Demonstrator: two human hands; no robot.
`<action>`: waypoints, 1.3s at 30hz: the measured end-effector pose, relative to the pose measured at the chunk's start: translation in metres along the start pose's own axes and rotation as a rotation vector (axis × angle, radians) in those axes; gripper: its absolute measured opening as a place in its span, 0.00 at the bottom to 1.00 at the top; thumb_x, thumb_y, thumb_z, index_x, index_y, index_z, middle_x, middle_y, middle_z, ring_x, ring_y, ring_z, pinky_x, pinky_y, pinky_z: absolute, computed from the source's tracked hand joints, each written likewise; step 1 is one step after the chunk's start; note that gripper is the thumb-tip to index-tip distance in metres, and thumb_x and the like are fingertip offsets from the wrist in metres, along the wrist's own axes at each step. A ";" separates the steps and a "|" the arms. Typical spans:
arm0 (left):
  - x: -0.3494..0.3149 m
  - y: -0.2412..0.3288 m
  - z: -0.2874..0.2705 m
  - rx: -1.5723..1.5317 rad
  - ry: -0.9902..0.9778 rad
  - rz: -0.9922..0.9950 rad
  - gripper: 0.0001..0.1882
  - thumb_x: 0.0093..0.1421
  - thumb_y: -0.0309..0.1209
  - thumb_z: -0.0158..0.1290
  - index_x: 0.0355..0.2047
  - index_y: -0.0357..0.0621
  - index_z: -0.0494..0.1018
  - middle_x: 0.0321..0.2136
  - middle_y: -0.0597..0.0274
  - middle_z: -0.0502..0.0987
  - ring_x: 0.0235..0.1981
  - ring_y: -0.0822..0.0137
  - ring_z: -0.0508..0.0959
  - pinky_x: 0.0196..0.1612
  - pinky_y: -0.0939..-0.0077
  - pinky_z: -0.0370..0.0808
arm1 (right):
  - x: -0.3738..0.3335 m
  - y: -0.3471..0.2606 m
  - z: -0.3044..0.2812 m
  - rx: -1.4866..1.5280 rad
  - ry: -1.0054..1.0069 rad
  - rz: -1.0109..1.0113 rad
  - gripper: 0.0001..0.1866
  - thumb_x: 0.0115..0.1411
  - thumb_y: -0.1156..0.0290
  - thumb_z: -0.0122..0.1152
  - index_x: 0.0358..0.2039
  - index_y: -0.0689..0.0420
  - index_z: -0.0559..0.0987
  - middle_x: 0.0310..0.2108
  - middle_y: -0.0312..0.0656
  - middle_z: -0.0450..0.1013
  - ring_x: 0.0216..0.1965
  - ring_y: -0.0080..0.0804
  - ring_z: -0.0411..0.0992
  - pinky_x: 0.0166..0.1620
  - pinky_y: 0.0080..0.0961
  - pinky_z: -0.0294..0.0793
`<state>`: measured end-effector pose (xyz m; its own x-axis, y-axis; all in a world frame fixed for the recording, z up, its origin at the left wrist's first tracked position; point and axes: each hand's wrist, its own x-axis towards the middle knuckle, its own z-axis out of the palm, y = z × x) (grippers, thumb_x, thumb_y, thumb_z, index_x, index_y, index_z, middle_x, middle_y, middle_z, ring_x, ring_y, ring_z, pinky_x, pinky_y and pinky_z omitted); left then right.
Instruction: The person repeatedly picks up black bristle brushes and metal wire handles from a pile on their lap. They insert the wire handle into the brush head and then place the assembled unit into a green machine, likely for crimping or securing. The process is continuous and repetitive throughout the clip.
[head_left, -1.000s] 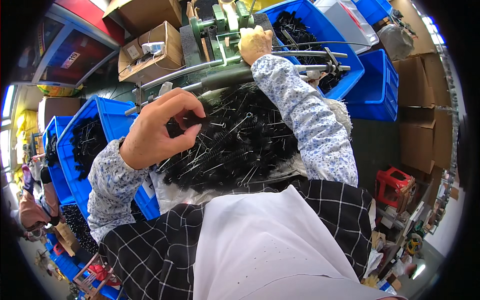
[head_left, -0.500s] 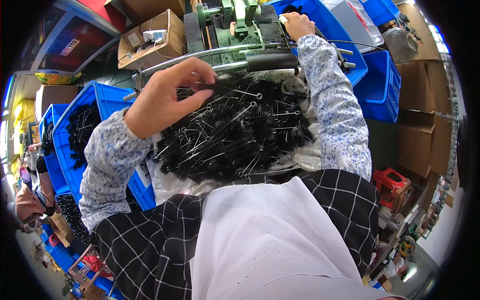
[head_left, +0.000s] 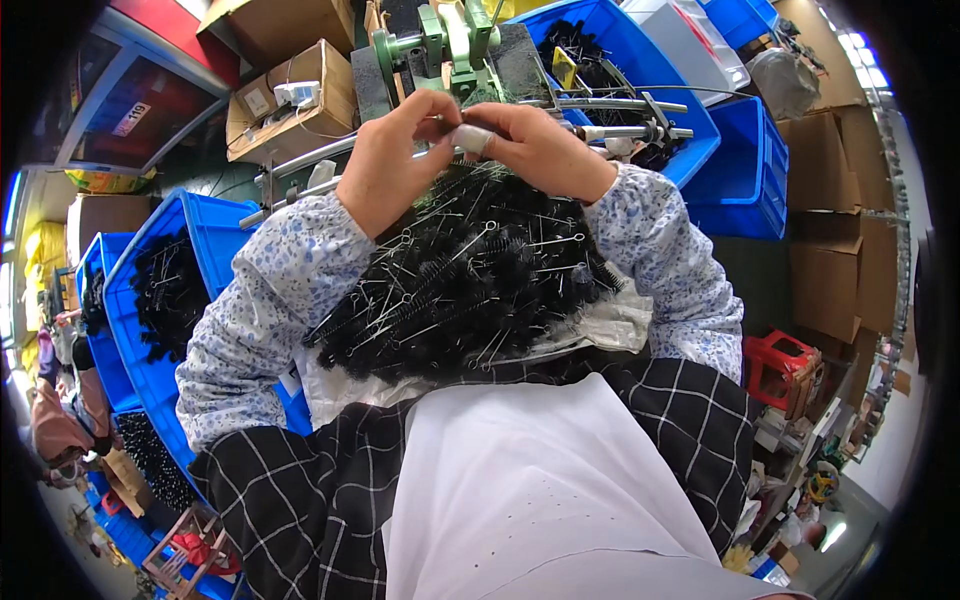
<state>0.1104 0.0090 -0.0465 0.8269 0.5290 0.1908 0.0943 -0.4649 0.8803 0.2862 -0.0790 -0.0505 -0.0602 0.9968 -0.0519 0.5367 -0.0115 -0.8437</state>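
My left hand (head_left: 400, 155) and my right hand (head_left: 540, 148) meet at the fingertips in front of the green machine (head_left: 458, 50). Fingers and thumbs of both are pinched together; whatever lies between them is hidden. A white wrap (head_left: 472, 139) covers my right thumb. Just below my hands, a heap of black twisted-wire brushes (head_left: 460, 275) with small looped ends lies over my lap on a pale sheet (head_left: 610, 322).
Metal rods (head_left: 625, 104) run crosswise before the machine. Blue bins (head_left: 690, 130) stand at the right, one holding black brushes. More blue bins (head_left: 200, 225) with brushes are on the left. A cardboard box (head_left: 335, 100) sits beside the machine, and a red stool (head_left: 785, 372) at the right.
My right hand has left the machine's right side and come in to the left. My left hand has moved up and right to meet it; the looped wire brush near its fingers no longer shows.
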 end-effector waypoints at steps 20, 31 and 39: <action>-0.065 0.022 -0.005 0.272 -0.562 -0.046 0.15 0.56 0.31 0.51 0.42 0.39 0.62 0.40 0.49 0.69 0.38 0.50 0.74 0.42 0.63 0.72 | 0.076 0.137 -0.020 -1.078 0.518 0.039 0.10 0.56 0.69 0.47 0.32 0.48 0.78 0.30 0.38 0.75 0.37 0.33 0.73 0.39 0.32 0.71; -0.054 0.035 -0.018 0.381 -0.435 0.019 0.14 0.53 0.30 0.49 0.40 0.40 0.63 0.36 0.51 0.66 0.30 0.50 0.74 0.34 0.62 0.72 | 0.078 0.135 -0.026 -1.135 0.438 0.095 0.16 0.56 0.62 0.52 0.46 0.45 0.75 0.43 0.31 0.69 0.45 0.30 0.63 0.46 0.34 0.59; -0.055 0.041 -0.036 0.342 -0.407 -0.091 0.10 0.50 0.24 0.46 0.35 0.39 0.61 0.33 0.51 0.65 0.31 0.52 0.70 0.36 0.65 0.68 | 0.051 0.136 -0.027 -0.982 0.580 0.213 0.18 0.50 0.61 0.56 0.41 0.53 0.75 0.40 0.39 0.73 0.47 0.36 0.66 0.45 0.40 0.61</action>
<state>0.0485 -0.0133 -0.0052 0.9486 0.2918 -0.1228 0.2944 -0.6708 0.6806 0.3789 -0.0276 -0.1539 0.3681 0.8713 0.3246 0.9271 -0.3705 -0.0569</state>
